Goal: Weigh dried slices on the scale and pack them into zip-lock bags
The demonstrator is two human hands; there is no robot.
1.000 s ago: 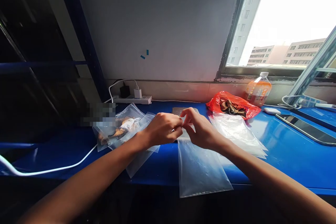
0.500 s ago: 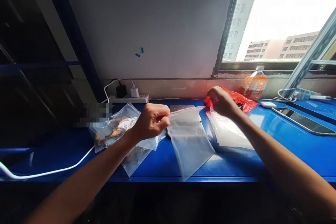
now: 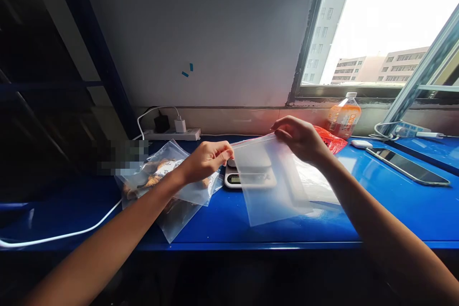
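Note:
Between my two hands hangs a clear zip bag (image 3: 265, 191) with a red line along its top edge; it looks flat. My left hand (image 3: 210, 158) pinches its top left corner. At the top right corner my right hand (image 3: 299, 136) has its thumb and fingers closed on the bag. Behind the bag, partly seen through it, a white kitchen scale (image 3: 234, 180) with a small display stands on the blue table (image 3: 229, 229). To the left, partly behind my left forearm, lie clear bags (image 3: 161, 172) holding brown pieces I cannot identify.
A stack of clear bags (image 3: 319, 184) lies under my right wrist. Behind it are a red plastic bag (image 3: 332, 139) and a bottle of orange drink (image 3: 344, 117). A phone (image 3: 407, 166) lies at the right. A power strip (image 3: 172, 135) and white cable (image 3: 71, 236) are at the left.
My right hand has come from the red bag to the zip bag's right corner and closed on it. The zip bag is now stretched between both hands, and the scale's display has come into view.

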